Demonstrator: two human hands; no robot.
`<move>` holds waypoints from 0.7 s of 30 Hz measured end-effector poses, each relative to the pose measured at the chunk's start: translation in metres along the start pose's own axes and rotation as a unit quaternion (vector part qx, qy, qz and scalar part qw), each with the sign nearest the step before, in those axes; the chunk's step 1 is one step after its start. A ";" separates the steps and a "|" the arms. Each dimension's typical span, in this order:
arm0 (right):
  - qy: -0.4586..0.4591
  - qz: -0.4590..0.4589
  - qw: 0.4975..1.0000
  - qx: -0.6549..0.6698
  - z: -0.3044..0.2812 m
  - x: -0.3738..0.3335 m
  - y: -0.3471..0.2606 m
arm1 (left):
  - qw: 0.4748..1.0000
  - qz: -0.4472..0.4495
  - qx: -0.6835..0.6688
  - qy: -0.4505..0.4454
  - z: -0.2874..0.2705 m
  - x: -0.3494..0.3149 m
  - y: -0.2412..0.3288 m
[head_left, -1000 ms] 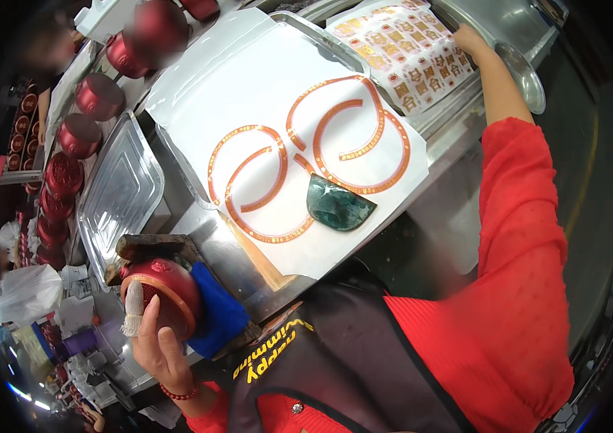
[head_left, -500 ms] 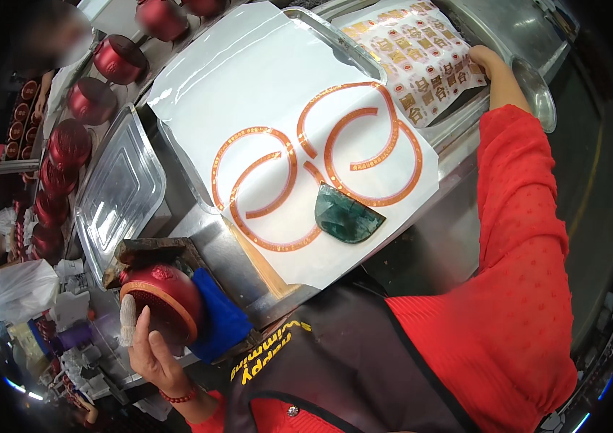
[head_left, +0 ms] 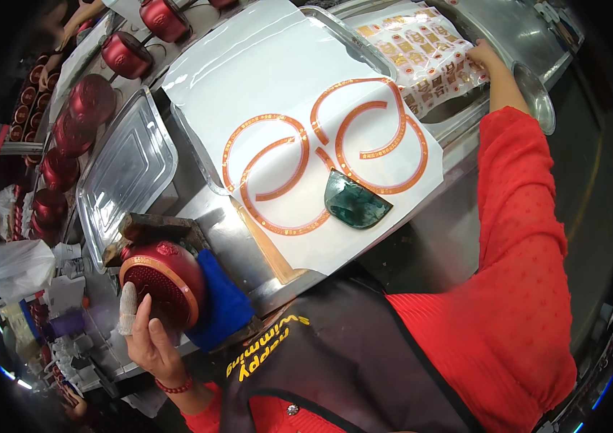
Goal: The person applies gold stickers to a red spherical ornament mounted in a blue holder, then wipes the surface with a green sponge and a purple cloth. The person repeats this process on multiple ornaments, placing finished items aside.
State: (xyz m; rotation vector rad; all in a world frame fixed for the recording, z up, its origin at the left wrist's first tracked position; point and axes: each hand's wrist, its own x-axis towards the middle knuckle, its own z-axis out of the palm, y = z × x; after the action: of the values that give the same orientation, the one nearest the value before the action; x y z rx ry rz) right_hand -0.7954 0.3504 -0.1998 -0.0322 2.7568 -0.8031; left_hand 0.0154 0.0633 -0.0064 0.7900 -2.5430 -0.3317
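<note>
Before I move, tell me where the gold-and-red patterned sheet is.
In the head view, the gold-and-red patterned sheet is at the upper right, just beyond the plain white sheet, with the person's right hand at its right edge.

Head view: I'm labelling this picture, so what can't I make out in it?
In the head view:
Part of the red pot: behind the left hand.
What lies under the green slab: covered.
Whether the right hand grips the patterned sheet: too small.
Topmost pot: cut off by the top edge.
</note>
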 end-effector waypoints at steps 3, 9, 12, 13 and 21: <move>0.044 0.011 0.999 -0.014 0.000 0.002 0.004 | 1.000 -0.013 -0.001 0.001 0.000 -0.007 0.000; -0.099 -0.002 0.995 -0.008 -0.010 -0.005 0.006 | 1.000 -0.021 -0.006 -0.006 0.003 -0.009 0.001; -0.160 -0.019 0.987 0.015 -0.014 -0.012 0.008 | 1.000 -0.013 0.013 -0.011 0.005 -0.006 0.002; -0.181 -0.019 0.983 0.028 -0.013 -0.014 0.008 | 0.999 -0.016 0.026 -0.013 0.006 -0.005 0.002; -0.210 -0.020 0.977 0.024 -0.015 -0.039 -0.005 | 1.000 -0.017 0.010 0.004 0.010 -0.004 -0.002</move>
State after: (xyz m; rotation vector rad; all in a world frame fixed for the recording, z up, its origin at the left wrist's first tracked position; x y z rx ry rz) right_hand -0.7623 0.3582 -0.1753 -0.2211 2.3440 -0.7709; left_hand 0.0144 0.0644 -0.0169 0.8410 -2.5320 -0.3151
